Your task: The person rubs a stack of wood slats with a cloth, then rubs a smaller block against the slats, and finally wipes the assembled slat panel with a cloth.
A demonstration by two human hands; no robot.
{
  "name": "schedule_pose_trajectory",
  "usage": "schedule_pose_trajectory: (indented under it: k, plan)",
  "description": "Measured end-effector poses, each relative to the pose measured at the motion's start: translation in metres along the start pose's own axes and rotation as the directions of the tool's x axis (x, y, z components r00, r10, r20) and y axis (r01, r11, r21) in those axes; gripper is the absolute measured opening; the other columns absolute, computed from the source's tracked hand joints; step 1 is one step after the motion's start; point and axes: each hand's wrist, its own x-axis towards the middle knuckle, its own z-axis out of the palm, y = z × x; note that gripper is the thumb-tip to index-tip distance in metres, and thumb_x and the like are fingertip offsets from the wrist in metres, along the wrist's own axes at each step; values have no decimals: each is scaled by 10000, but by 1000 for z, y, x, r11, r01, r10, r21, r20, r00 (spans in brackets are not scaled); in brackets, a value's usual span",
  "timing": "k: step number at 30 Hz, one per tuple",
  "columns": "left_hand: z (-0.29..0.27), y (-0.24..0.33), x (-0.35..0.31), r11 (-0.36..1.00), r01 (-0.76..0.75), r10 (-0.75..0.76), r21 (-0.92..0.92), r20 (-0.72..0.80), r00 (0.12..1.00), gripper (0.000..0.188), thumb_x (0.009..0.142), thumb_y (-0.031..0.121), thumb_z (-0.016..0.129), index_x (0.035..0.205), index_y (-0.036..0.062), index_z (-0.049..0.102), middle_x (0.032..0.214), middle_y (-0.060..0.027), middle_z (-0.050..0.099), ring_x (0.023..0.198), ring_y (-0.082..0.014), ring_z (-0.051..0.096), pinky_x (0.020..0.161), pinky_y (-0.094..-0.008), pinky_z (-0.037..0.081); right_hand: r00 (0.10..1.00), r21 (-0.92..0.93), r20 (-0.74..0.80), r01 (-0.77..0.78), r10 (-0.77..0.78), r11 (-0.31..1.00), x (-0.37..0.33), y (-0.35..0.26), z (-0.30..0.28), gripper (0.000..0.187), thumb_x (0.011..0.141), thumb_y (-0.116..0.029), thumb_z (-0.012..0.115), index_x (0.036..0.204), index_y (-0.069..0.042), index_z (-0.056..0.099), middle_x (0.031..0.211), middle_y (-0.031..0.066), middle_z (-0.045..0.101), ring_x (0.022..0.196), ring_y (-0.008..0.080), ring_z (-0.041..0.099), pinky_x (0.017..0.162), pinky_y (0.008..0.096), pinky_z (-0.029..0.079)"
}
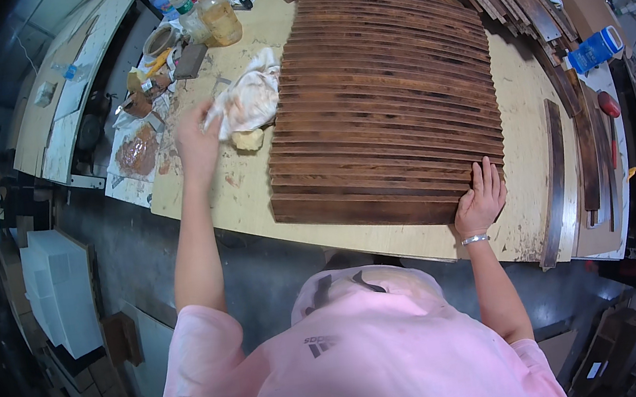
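Observation:
A stack of dark brown wooden slats (385,101), laid side by side in a ridged block, covers the middle of the table. My right hand (482,199) lies on its near right corner, fingers stretched out over the slats. At the block's left side is a crumpled, stained white cloth (247,102). My left hand (198,138) is at the cloth's left edge, thumb and a finger by it. That hand is smeared by motion, so its grip is unclear. A pale yellow sponge-like lump (249,141) sits just below the cloth.
Jars of liquid (219,20) and bottles stand at the far left, near a tape roll (161,40). A reddish-brown stained piece (136,150) lies left. Long dark strips (552,180) and a blue bottle (594,50) are on the right. The table's near edge (355,238) runs before me.

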Motion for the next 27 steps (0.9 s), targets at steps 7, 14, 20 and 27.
schedule_pose_trajectory:
  k: [7, 14, 20, 27]
  plan:
    - [25, -3, -68, 822, 555, -569, 129, 137, 811, 246, 858, 217, 716, 1059, 77, 699, 931, -100, 724, 845, -282, 694, 761, -380, 528, 1000, -3, -9, -4, 4, 1000, 2, -4, -3, 583, 841, -142, 463, 1420, -97, 513, 1525, 91, 450, 1376, 318, 423, 1137, 512, 253]
    - [42, 14, -58, 935, 209, -283, 288, 246, 927, 548, 758, 69, 710, 1279, 146, 560, 1191, -92, 572, 1082, -311, 587, 867, -442, 494, 1000, 1, -19, -18, 18, 1000, 0, -3, -5, 579, 830, -136, 479, 1405, -110, 532, 1521, 81, 457, 1366, 312, 435, 1135, 515, 259]
    - [35, 5, -54, 931, -200, 156, 307, 161, 975, 494, 732, 9, 715, 1203, 121, 619, 1170, -87, 588, 1061, -334, 577, 895, -431, 479, 1000, 18, -26, -11, 11, 1000, 2, -3, -4, 571, 831, -152, 486, 1398, -115, 538, 1518, 80, 460, 1362, 309, 438, 1133, 513, 266]
    - [-13, 37, -97, 553, 491, -409, -673, 294, 864, 252, 905, 72, 656, 1144, 2, 613, 1056, -40, 651, 961, -154, 623, 823, -311, 500, 1000, 18, -19, 4, -4, 1000, 1, 8, 1, 543, 851, -201, 523, 1386, -109, 546, 1516, 106, 455, 1363, 314, 433, 1130, 507, 266]
